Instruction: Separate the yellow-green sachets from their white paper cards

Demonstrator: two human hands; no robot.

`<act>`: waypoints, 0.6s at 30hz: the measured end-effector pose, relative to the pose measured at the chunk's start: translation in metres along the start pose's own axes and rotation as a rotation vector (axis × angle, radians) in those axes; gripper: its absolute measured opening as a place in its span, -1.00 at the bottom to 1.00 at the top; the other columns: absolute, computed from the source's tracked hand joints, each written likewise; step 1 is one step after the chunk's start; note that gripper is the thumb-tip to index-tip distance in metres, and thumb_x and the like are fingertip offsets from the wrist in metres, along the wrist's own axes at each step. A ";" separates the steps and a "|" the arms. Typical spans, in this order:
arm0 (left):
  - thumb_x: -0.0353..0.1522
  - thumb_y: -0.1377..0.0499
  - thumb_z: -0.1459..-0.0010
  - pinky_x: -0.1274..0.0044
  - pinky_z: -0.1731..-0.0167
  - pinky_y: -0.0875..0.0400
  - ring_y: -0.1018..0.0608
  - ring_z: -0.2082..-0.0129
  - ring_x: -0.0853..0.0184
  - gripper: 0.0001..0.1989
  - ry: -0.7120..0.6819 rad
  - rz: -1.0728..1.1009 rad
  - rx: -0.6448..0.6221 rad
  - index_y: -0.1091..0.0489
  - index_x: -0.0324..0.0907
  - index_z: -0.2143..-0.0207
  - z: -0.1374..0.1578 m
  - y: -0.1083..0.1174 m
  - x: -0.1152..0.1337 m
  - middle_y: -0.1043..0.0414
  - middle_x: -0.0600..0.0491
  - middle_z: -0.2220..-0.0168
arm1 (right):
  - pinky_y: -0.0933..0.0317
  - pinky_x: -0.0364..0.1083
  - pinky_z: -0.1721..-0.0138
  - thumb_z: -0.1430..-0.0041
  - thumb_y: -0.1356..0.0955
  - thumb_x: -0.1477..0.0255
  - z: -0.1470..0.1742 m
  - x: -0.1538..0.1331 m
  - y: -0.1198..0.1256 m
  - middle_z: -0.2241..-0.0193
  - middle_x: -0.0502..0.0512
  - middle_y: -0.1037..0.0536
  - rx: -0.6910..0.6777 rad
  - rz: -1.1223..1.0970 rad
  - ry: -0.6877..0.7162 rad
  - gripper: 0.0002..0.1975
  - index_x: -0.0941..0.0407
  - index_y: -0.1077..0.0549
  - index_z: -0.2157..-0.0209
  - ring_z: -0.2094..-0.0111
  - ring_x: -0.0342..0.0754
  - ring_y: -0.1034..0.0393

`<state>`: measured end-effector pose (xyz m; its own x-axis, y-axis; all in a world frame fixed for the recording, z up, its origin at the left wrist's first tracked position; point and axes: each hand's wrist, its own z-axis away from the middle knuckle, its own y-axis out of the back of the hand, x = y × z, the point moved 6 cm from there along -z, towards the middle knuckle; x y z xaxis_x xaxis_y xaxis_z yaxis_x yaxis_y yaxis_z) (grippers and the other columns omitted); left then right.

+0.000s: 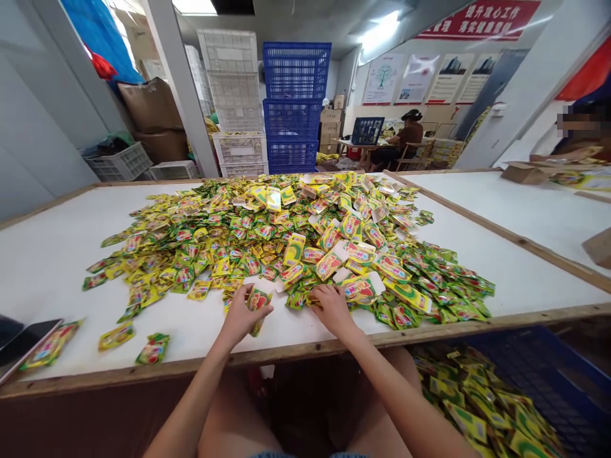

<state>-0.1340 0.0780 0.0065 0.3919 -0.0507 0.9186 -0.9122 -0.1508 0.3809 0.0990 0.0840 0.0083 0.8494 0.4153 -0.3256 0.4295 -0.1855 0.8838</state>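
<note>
My left hand (241, 317) is closed around a small yellow-green carton (259, 302), thumb on one side and fingers on the other. The carton stands on end with its white top flap open, near the table's front edge. Just to the right, my right hand (333, 310) reaches palm down into the front of the pile. Its fingers are curled on small green packets (296, 299), and the fingertips are partly hidden among them. Beside that hand lies an open-flapped carton (363, 288), with more such cartons (329, 262) on the heap behind.
A wide heap of shiny packets (210, 235) covers the white table's middle. A wooden rim (315, 348) edges the table. Below right, a blue crate (548, 375) holds yellow-green cartons. Stacked crates (296, 76) stand behind; another person (405, 137) sits farther back.
</note>
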 end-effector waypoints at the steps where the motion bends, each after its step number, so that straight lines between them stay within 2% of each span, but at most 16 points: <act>1: -0.21 -0.35 0.31 0.39 0.15 -0.32 -0.45 0.19 0.22 -0.30 0.074 0.114 -0.025 -0.21 -0.20 0.07 0.003 -0.002 -0.005 -0.34 -0.03 0.18 | 0.01 0.04 0.09 -0.01 -0.30 0.56 0.002 0.001 -0.001 0.30 0.05 -0.45 0.004 -0.002 -0.003 -0.85 0.07 -0.39 0.33 0.17 0.01 -0.25; 3: -0.24 -0.36 0.31 0.42 0.24 -0.36 -0.49 0.29 0.26 -0.26 0.219 0.341 -0.113 -0.16 -0.21 0.05 0.009 -0.016 -0.013 -0.41 -0.01 0.26 | -0.01 0.02 0.11 -0.01 -0.29 0.58 0.008 0.001 0.000 0.32 0.05 -0.44 0.019 -0.012 -0.008 -0.84 0.08 -0.38 0.34 0.20 0.00 -0.25; 6: -0.26 -0.36 0.27 0.47 0.24 -0.35 -0.51 0.30 0.28 -0.39 0.342 0.554 -0.308 -0.25 -0.24 0.14 0.017 -0.048 -0.013 -0.45 -0.02 0.30 | -0.04 0.01 0.13 0.01 -0.31 0.56 0.018 0.001 -0.001 0.30 0.08 -0.42 0.026 -0.046 -0.012 -0.81 0.08 -0.39 0.29 0.20 0.02 -0.25; 9: -0.24 -0.32 0.19 0.51 0.23 -0.34 -0.49 0.25 0.28 -0.53 0.391 0.579 -0.429 -0.33 -0.23 0.22 0.023 -0.067 -0.006 -0.46 -0.03 0.24 | -0.05 0.05 0.09 0.02 -0.34 0.53 0.024 0.004 -0.004 0.15 0.14 -0.37 0.051 -0.101 -0.021 -0.87 0.09 -0.41 0.36 0.08 0.07 -0.21; 12: -0.24 -0.32 0.18 0.51 0.27 -0.34 -0.50 0.27 0.28 -0.52 0.439 0.558 -0.485 -0.33 -0.19 0.17 0.027 -0.072 0.001 -0.46 -0.02 0.23 | -0.05 0.08 0.05 0.04 -0.35 0.55 0.026 0.009 -0.010 0.01 0.16 -0.29 0.051 -0.175 -0.027 -0.91 0.10 -0.42 0.42 -0.04 0.11 -0.13; 18: -0.26 -0.32 0.18 0.50 0.20 -0.32 -0.49 0.26 0.30 -0.57 0.388 0.579 -0.554 -0.38 -0.22 0.21 0.022 -0.079 0.009 -0.46 -0.02 0.25 | -0.09 0.02 -0.02 0.04 -0.34 0.53 0.023 0.006 -0.014 0.00 0.13 -0.28 0.028 -0.454 -0.049 -0.91 0.10 -0.49 0.46 -0.02 0.02 -0.20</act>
<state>-0.0554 0.0674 -0.0179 -0.1250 0.3826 0.9154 -0.9209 0.2987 -0.2506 0.1052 0.0682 -0.0142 0.5865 0.4181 -0.6937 0.7691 -0.0191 0.6388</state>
